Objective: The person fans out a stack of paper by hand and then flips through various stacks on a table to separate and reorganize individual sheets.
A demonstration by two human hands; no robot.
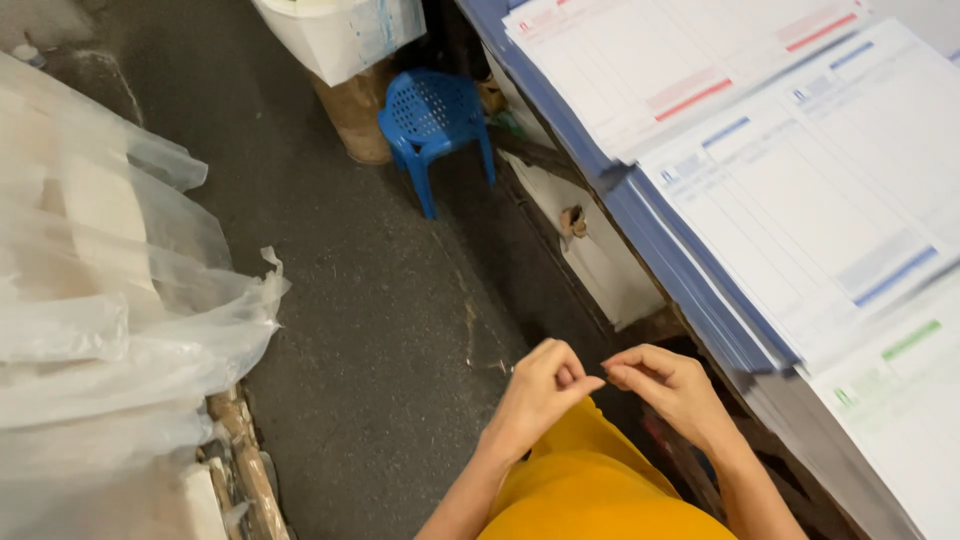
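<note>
Yellow cloth (590, 490) covers our lap, and above it our left hand (540, 390) and right hand (668, 385) meet fingertip to fingertip, pinched on something too small for us to tell. Paper forms (800, 190) lie stacked along the table's near edge (690, 290); blue stool (435, 125) and clear plastic sheeting (120, 300) sit on the floor.

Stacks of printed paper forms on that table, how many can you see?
3, maybe more beyond the frame: stack of red-marked paper forms at the top, stack of blue-marked paper forms in the middle, stack of green-marked paper forms nearest, at lower right.
</note>
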